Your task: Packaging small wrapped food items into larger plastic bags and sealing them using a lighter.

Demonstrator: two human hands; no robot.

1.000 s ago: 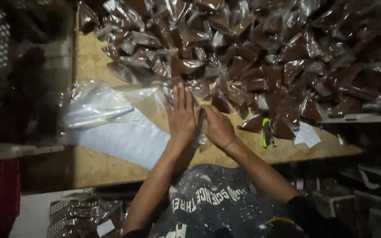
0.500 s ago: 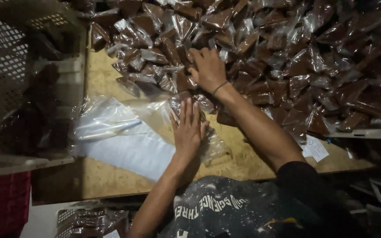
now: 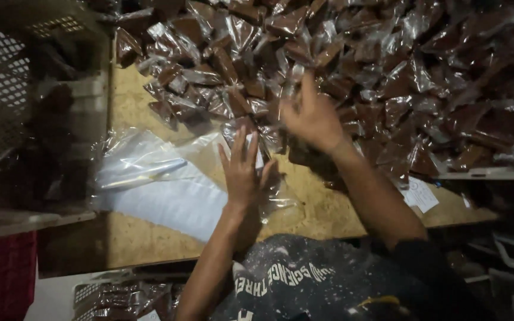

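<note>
Hands: 2, both over the board table (image 3: 150, 238).
Left hand (image 3: 242, 169): flat, fingers spread, palm pressing 1 clear plastic bag (image 3: 144, 160) near its mouth; grips nothing.
Right hand (image 3: 313, 116): raised at the pile's edge, fingers apart and blurred; cannot tell whether it holds a packet.
Packets (image 3: 388, 71): brown, clear-wrapped, too many to count, heaped across the table's far side.
White sheet (image 3: 168, 205): 1, under the bag.
Paper slip (image 3: 420, 195): 1, at the table's right edge.

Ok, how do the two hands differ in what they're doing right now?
The left hand lies flat, fingers spread, pressing a clear bag onto the wooden board. The right hand is raised and blurred, reaching into the pile of brown packets. The left sits nearer the body, the right farther out. Both are bare.
</note>
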